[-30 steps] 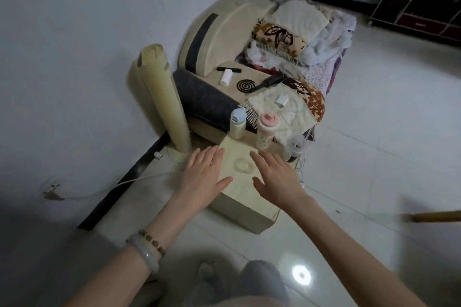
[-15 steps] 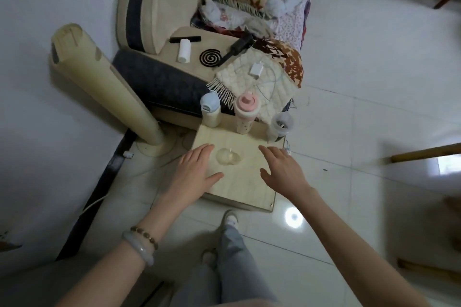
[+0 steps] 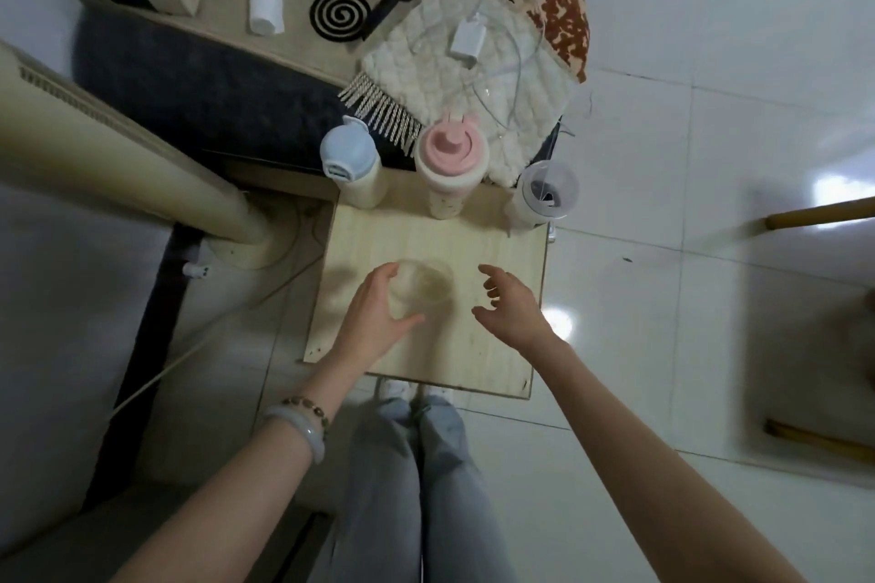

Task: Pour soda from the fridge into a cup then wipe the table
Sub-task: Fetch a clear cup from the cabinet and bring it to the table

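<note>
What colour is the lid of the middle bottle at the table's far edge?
Pink, on the middle bottle, shown clearly in the head view.

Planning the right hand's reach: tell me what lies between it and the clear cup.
Only bare tabletop separates the right hand from the clear cup, per the head view.

home | tiled floor (image 3: 710, 156) | sofa (image 3: 199, 76) | blankets (image 3: 473, 62)

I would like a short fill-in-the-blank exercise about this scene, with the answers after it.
1. The left hand curls around the clear ____ cup.
2. The cup stands on the small pale ____ table.
3. The middle bottle at the table's far edge has a ____ lid.
4. The right hand holds ____.

Answers: plastic; wooden; pink; nothing
</note>
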`<action>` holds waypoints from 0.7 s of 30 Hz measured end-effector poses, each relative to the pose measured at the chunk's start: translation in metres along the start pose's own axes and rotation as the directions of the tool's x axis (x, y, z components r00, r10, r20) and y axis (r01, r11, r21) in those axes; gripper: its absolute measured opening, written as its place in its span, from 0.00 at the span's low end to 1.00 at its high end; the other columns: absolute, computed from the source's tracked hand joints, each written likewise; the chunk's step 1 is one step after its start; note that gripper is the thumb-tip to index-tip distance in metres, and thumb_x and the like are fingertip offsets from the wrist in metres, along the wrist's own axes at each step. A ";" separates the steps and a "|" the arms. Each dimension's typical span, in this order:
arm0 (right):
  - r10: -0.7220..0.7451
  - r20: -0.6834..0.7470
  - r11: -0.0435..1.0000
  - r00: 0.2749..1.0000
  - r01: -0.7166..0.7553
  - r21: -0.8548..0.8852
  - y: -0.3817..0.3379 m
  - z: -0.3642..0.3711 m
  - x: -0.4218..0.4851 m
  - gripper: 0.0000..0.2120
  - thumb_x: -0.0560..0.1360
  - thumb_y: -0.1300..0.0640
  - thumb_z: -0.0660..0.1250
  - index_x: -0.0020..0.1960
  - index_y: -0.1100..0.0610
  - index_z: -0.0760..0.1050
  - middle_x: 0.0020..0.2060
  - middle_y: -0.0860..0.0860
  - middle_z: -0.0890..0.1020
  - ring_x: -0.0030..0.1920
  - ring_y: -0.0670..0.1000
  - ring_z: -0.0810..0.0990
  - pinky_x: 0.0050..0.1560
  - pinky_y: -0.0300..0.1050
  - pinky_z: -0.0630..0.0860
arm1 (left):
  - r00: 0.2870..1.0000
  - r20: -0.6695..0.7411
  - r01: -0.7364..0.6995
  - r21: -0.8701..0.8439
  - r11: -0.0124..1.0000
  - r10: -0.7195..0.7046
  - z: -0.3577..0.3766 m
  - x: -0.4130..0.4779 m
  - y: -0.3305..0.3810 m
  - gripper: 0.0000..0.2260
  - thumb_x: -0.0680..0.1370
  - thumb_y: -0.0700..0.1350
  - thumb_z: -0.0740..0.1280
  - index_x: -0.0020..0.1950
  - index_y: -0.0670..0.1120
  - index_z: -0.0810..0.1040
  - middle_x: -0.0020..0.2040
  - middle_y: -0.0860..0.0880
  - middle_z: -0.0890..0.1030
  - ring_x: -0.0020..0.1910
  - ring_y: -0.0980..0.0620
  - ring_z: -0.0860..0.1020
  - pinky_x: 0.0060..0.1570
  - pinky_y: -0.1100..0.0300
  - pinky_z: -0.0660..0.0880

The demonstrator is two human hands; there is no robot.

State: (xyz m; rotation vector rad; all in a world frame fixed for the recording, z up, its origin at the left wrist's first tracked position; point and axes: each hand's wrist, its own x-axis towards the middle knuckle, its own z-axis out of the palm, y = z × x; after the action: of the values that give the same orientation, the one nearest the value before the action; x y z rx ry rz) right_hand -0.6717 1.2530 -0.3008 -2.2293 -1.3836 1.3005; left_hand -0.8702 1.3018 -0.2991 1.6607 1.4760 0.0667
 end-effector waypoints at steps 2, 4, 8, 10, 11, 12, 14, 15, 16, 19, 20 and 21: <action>0.039 0.006 0.997 0.999 -0.039 0.069 0.010 0.016 0.019 0.29 0.70 0.63 0.68 0.70 0.53 0.66 0.57 0.55 0.75 0.50 0.48 0.73 0.51 0.38 0.71 | 1.000 0.009 0.015 -0.005 1.000 -0.015 0.019 0.019 -0.014 0.36 0.69 0.47 0.76 0.72 0.46 0.61 0.70 0.48 0.68 0.68 0.53 0.66 0.64 0.62 0.63; 0.045 0.011 0.993 0.999 -0.046 0.110 0.019 0.031 0.035 0.29 0.69 0.64 0.68 0.69 0.52 0.67 0.56 0.54 0.76 0.49 0.48 0.74 0.49 0.37 0.71 | 1.000 0.006 0.013 0.026 1.000 -0.014 0.035 0.035 -0.024 0.36 0.68 0.46 0.76 0.72 0.46 0.62 0.69 0.48 0.69 0.67 0.52 0.68 0.63 0.61 0.65; 0.031 0.056 0.991 0.998 -0.038 0.129 0.028 0.050 0.056 0.29 0.69 0.64 0.67 0.69 0.52 0.67 0.55 0.54 0.76 0.50 0.49 0.75 0.49 0.38 0.72 | 0.998 -0.033 0.053 -0.006 0.999 -0.054 0.056 0.059 -0.032 0.35 0.65 0.45 0.79 0.68 0.46 0.67 0.64 0.47 0.73 0.63 0.50 0.71 0.61 0.53 0.71; 0.004 0.064 0.994 0.998 -0.011 0.107 0.032 0.056 0.061 0.29 0.70 0.64 0.66 0.69 0.53 0.67 0.56 0.55 0.76 0.50 0.49 0.74 0.49 0.37 0.70 | 0.999 -0.044 0.031 -0.028 0.999 -0.032 0.061 0.067 -0.033 0.33 0.64 0.46 0.79 0.65 0.46 0.70 0.61 0.47 0.75 0.61 0.48 0.73 0.58 0.53 0.72; -0.005 0.061 0.995 0.998 -0.002 0.102 0.033 0.056 0.062 0.28 0.70 0.63 0.67 0.69 0.54 0.67 0.56 0.55 0.76 0.50 0.49 0.74 0.49 0.37 0.70 | 0.999 -0.048 0.013 -0.031 0.999 -0.014 0.062 0.070 -0.032 0.32 0.63 0.46 0.79 0.64 0.45 0.71 0.60 0.46 0.76 0.60 0.48 0.73 0.57 0.53 0.72; -0.009 0.054 0.994 0.998 0.003 0.106 0.034 0.056 0.062 0.28 0.70 0.63 0.67 0.69 0.55 0.67 0.56 0.56 0.76 0.50 0.50 0.75 0.49 0.37 0.70 | 0.999 -0.047 -0.002 -0.030 1.000 0.000 0.062 0.072 -0.032 0.32 0.63 0.46 0.79 0.63 0.45 0.71 0.59 0.46 0.76 0.59 0.47 0.73 0.57 0.53 0.72; 0.001 0.036 0.991 0.999 -0.006 0.137 0.032 0.052 0.057 0.27 0.70 0.62 0.67 0.69 0.55 0.68 0.56 0.55 0.76 0.51 0.51 0.76 0.50 0.39 0.72 | 0.999 -0.033 -0.025 -0.027 0.999 0.024 0.058 0.071 -0.028 0.31 0.63 0.47 0.79 0.62 0.45 0.71 0.59 0.46 0.76 0.59 0.48 0.73 0.56 0.52 0.73; 0.015 0.026 0.986 1.000 -0.019 0.164 0.029 0.047 0.052 0.27 0.70 0.62 0.67 0.69 0.54 0.68 0.57 0.54 0.76 0.51 0.50 0.76 0.51 0.40 0.74 | 0.999 -0.024 -0.038 -0.027 0.999 0.037 0.054 0.069 -0.025 0.31 0.63 0.48 0.79 0.62 0.46 0.71 0.59 0.47 0.75 0.59 0.48 0.73 0.56 0.52 0.73; 0.029 0.015 0.981 0.999 -0.032 0.193 0.025 0.042 0.046 0.27 0.70 0.62 0.68 0.68 0.53 0.69 0.56 0.53 0.76 0.50 0.49 0.76 0.51 0.40 0.75 | 0.998 -0.017 -0.055 -0.029 0.998 0.055 0.049 0.066 -0.020 0.31 0.63 0.48 0.79 0.62 0.46 0.71 0.58 0.48 0.75 0.59 0.48 0.73 0.55 0.51 0.73; 0.052 -0.030 0.959 0.998 -0.042 0.280 0.008 0.022 0.020 0.26 0.70 0.63 0.69 0.67 0.52 0.71 0.55 0.53 0.76 0.50 0.48 0.76 0.53 0.42 0.76 | 0.995 0.010 -0.103 -0.040 0.994 0.104 0.028 0.049 0.002 0.31 0.64 0.49 0.79 0.62 0.48 0.70 0.58 0.50 0.74 0.58 0.49 0.73 0.55 0.52 0.74; 0.058 -0.045 0.949 0.997 -0.041 0.312 0.000 0.013 0.008 0.26 0.69 0.64 0.69 0.66 0.53 0.71 0.55 0.53 0.76 0.50 0.49 0.76 0.53 0.42 0.76 | 0.993 0.020 -0.119 -0.049 0.992 0.120 0.020 0.041 0.012 0.31 0.64 0.49 0.78 0.63 0.49 0.69 0.59 0.50 0.74 0.59 0.50 0.73 0.56 0.52 0.74; 0.067 -0.063 0.938 0.996 -0.042 0.344 -0.008 0.002 -0.005 0.26 0.69 0.65 0.69 0.66 0.53 0.72 0.55 0.53 0.77 0.51 0.49 0.76 0.54 0.43 0.76 | 0.990 0.032 -0.138 -0.056 0.989 0.139 0.010 0.033 0.023 0.31 0.65 0.49 0.78 0.63 0.51 0.69 0.59 0.51 0.73 0.59 0.51 0.72 0.57 0.53 0.73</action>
State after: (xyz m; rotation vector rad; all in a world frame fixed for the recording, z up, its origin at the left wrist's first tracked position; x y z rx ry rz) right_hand -0.6793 1.2525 -0.2947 -2.0659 -0.9862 1.3435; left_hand -0.8372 1.3253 -0.3072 1.7101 1.3196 0.1513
